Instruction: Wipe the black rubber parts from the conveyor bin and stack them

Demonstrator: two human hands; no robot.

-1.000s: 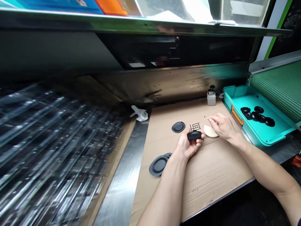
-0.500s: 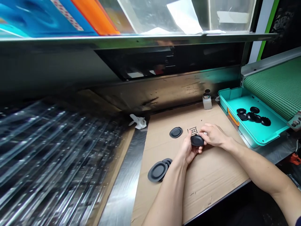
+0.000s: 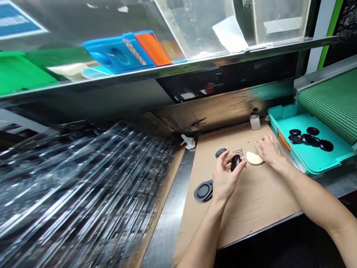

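Observation:
My left hand pinches a black round plastic cap between thumb and fingers, tilted on edge above the cardboard. To its right, a cream round pad lies flat. My right hand is at the pad's right side with its fingers stretched out over the cardboard; whether a fingertip touches the pad I cannot tell. Beyond my left fingers is a dark grey round cap, partly covered by them. Several larger grey discs overlap left of my left wrist.
Cardboard covers the worktop. A small bottle stands at the back. On the right, a teal tray holds several black caps beside a green conveyor belt. Stacked clear plastic trays fill the left; a metal shelf hangs above.
My hands have moved apart; the right went right and away from the cap. The cap in my left hand has turned on edge. The cream pad now shows on the cardboard. The view has swung left.

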